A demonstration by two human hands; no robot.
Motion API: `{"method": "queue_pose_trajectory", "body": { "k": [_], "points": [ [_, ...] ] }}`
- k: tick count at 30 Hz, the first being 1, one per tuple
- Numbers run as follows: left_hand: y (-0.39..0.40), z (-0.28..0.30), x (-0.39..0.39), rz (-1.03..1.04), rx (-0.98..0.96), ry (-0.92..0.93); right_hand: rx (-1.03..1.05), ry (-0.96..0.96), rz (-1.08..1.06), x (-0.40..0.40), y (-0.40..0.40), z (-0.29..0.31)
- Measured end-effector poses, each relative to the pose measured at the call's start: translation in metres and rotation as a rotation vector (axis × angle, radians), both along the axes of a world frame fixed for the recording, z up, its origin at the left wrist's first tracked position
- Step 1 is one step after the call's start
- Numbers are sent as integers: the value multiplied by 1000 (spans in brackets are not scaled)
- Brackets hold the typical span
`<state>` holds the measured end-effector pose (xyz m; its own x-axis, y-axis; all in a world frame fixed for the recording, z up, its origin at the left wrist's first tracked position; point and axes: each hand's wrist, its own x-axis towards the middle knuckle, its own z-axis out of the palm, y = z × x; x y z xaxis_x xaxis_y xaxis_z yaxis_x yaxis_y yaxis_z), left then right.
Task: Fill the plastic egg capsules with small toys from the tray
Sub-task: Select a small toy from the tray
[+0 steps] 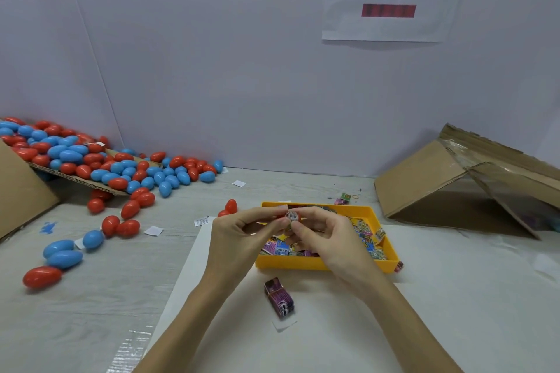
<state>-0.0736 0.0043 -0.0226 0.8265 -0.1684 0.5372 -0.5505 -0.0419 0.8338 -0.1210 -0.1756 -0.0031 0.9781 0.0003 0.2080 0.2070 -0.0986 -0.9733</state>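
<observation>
You held a small red plastic egg capsule (292, 216) at the centre of the frame, just above the far rim of the yellow plastic tray (318, 263). Your left hand (242, 239) pinched it from the left with thumb and fingertips, and your right hand (330, 239) pinched it from the right, so both grips were closed on the one capsule. A patch of printed paper showed at its middle, probably a folded toy being pressed in, though the detail was too small to tell.

The likely trouble was that paper catching in the seam: the halves would then fail to snap, or the shell could spring out of your fingertips. It could have dropped among the small printed paper toy packets (368, 239) in the tray, or rolled off across the pale worktop (121, 281) toward the loose red and blue plastic eggs (91, 160) at the left of the frame. A purple printed toy packet (279, 297) lay below the tray, between your forearms, where a forearm could have swept it away.
</observation>
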Motion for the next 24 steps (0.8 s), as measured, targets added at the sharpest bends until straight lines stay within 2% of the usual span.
{"method": "queue_pose_trajectory", "body": {
  "k": [2, 3, 6, 8, 10, 12, 15, 21, 24],
  "points": [
    [-3, 2, -3, 29, 38, -17, 66, -2, -53, 2, -3, 0],
    [-3, 3, -4, 47, 53, -39, 186, 20, -79, 5, -7, 3],
    [1, 7, -2, 129, 48, -43, 902, 81, -73, 22, -39, 26],
    [4, 9, 1, 179, 37, -3, 1224, -19, -154, 35, -77, 51],
    [5, 8, 5, 212, 29, 39, 1396, -157, -247, 45, -114, 75],
    [6, 6, 8, 231, 39, 67, 1481, -213, -274, 51, -139, 86],
    [7, 4, 10, 237, 58, 92, 1354, -147, -295, 50, -146, 76],
    [19, 3, 14, 332, 107, 124, 806, 105, -157, 34, -60, 11],
    [34, 3, 23, 471, 186, 127, 408, 89, -153, 31, -14, -5]
  ]
}}
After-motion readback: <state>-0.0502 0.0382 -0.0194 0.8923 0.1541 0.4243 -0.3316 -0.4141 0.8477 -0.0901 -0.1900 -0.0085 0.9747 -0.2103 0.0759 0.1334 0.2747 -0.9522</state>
